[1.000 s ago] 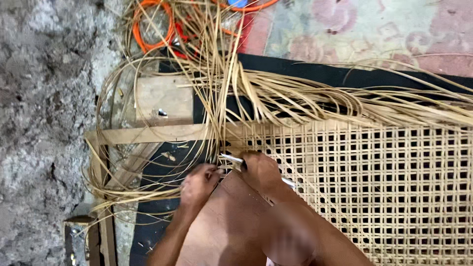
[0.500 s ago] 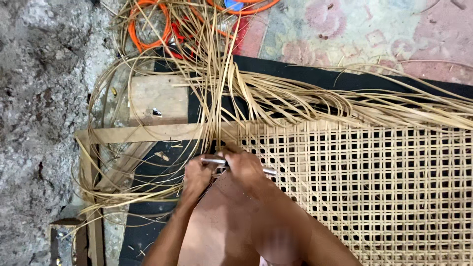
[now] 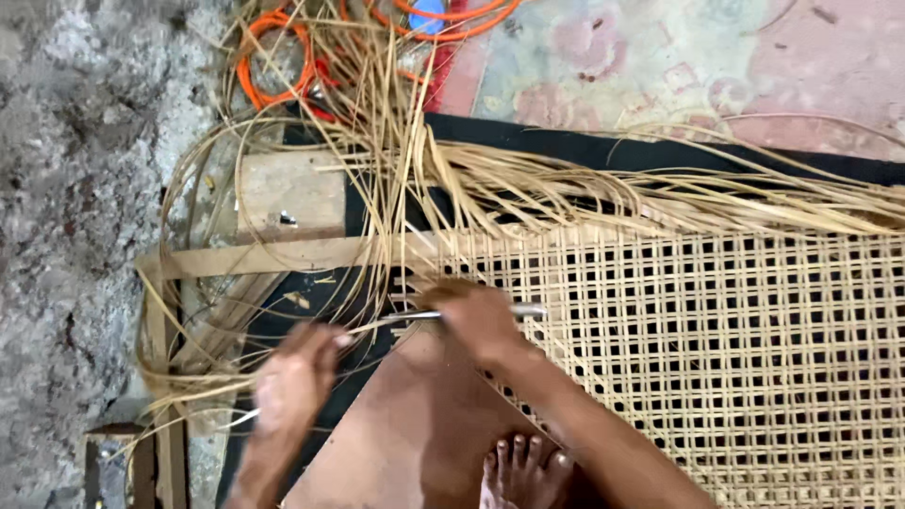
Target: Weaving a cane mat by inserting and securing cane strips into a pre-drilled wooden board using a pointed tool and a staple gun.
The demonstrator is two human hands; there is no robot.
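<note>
A woven cane mesh (image 3: pixel 735 349) fills a wooden frame (image 3: pixel 264 256) lying on the ground. My right hand (image 3: pixel 481 325) rests on the mesh's left edge, closed around a thin metal tool (image 3: pixel 523 309) that lies flat across the weave. My left hand (image 3: pixel 292 386), blurred by motion, is off the mesh to the lower left and grips a pale cane strand (image 3: pixel 377 325) that runs back toward the tool. Loose cane strands (image 3: pixel 566 188) fan out over the frame's top edge. My bare knee (image 3: pixel 405 424) and foot (image 3: pixel 523 471) lie on the mesh below my hands.
An orange cord (image 3: pixel 273 66) lies coiled at the top among tangled cane. A black mat (image 3: pixel 566 151) lies under the frame, with a patterned rug (image 3: pixel 660 66) beyond it. Rough concrete floor (image 3: pixel 75 188) is on the left. More wooden slats (image 3: pixel 160 452) sit at the lower left.
My left hand has pulled away from the mesh edge, down and to the left, drawing the strand out. My right hand stays at the mesh edge with the tool.
</note>
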